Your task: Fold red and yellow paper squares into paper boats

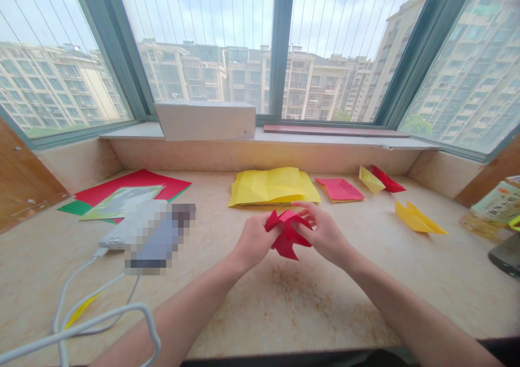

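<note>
Between my two hands is a piece of folded red paper (pixel 290 243), held a little above the counter, with several pointed flaps sticking out. My left hand (pixel 255 243) grips its left side, the thumb pressed into the folds. On the other side my right hand (pixel 323 231) has its thumb and fingers closed around the paper, one finger raised along the top. Just beyond the hands lies a stack of yellow paper sheets (pixel 272 187) with crease lines. Folded red and yellow squares (pixel 340 190) sit to its right.
Folded paper boats, pale yellow (pixel 371 180), red (pixel 388 179) and yellow (pixel 420 218), stand at right, near a bottle (pixel 493 207). At left are red sheets (pixel 134 185), a white power bank (pixel 111 238), a blurred-out device (pixel 152 242) and white cables (pixel 60 291). A white box (pixel 205 122) stands on the sill.
</note>
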`<move>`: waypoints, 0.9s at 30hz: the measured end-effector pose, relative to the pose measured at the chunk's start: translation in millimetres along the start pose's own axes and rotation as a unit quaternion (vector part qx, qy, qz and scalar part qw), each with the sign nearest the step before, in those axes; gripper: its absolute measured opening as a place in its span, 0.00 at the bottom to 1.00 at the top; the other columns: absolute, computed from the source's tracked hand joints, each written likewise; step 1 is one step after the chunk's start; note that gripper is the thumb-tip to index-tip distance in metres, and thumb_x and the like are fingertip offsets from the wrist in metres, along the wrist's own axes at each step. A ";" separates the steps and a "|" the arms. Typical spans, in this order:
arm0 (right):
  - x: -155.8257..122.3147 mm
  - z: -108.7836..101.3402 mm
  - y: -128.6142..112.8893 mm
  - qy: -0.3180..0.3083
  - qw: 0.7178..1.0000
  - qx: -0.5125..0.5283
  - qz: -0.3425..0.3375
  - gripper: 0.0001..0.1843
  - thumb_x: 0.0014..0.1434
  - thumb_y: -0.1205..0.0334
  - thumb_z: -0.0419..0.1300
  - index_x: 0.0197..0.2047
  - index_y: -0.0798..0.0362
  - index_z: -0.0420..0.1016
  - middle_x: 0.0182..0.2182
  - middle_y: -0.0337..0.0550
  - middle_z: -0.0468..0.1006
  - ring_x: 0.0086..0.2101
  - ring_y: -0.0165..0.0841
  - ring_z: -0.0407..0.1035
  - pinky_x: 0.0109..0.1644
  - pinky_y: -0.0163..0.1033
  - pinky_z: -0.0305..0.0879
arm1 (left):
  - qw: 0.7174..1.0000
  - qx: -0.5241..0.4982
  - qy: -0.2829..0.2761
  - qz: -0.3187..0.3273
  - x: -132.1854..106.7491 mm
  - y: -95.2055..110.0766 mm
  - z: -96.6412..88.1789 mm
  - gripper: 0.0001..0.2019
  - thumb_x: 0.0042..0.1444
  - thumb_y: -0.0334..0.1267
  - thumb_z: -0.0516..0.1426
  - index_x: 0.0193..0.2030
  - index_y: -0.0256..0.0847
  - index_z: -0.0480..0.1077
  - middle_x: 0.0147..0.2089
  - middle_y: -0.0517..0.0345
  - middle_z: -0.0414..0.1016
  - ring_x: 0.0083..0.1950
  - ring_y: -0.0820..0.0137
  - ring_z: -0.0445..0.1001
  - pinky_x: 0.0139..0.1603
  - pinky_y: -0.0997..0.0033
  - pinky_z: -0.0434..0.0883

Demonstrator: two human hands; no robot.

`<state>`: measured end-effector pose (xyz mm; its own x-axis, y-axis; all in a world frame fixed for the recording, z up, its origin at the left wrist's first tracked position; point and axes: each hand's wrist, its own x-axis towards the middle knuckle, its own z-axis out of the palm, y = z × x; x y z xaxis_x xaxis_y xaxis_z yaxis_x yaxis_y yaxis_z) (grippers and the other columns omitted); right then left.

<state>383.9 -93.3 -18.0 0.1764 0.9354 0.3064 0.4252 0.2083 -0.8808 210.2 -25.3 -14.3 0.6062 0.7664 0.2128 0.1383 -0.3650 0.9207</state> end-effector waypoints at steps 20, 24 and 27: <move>2.8 3.0 5.1 -0.029 0.990 0.137 0.003 0.38 0.59 0.51 0.63 0.67 0.45 0.52 0.41 0.45 0.78 0.36 0.37 0.76 0.40 0.45 0.76 | 0.971 -0.220 0.069 -0.056 4.7 5.9 2.7 0.17 0.54 0.44 0.64 0.46 0.34 0.73 0.41 0.48 0.80 0.39 0.61 0.80 0.35 0.62 0.80; 1.6 7.3 7.2 0.011 0.996 0.081 -0.036 0.38 0.58 0.51 0.64 0.67 0.45 0.53 0.44 0.47 0.79 0.38 0.38 0.77 0.42 0.44 0.76 | 0.979 -0.191 0.050 -0.045 2.8 4.7 5.3 0.17 0.54 0.45 0.64 0.44 0.34 0.73 0.39 0.51 0.80 0.38 0.63 0.79 0.34 0.66 0.78; -0.2 7.0 9.3 0.039 0.997 0.018 -0.060 0.37 0.59 0.55 0.63 0.68 0.46 0.54 0.42 0.46 0.80 0.35 0.37 0.75 0.39 0.43 0.75 | 0.987 -0.156 0.041 -0.028 2.9 3.4 4.2 0.16 0.53 0.45 0.65 0.42 0.34 0.74 0.39 0.50 0.80 0.39 0.63 0.79 0.38 0.66 0.76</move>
<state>381.7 -89.5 -28.8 0.1955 0.8783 0.4363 0.4148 0.3291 -0.8483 215.8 -26.6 -11.9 0.5367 0.8260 0.1722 -0.0853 -0.1499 0.9850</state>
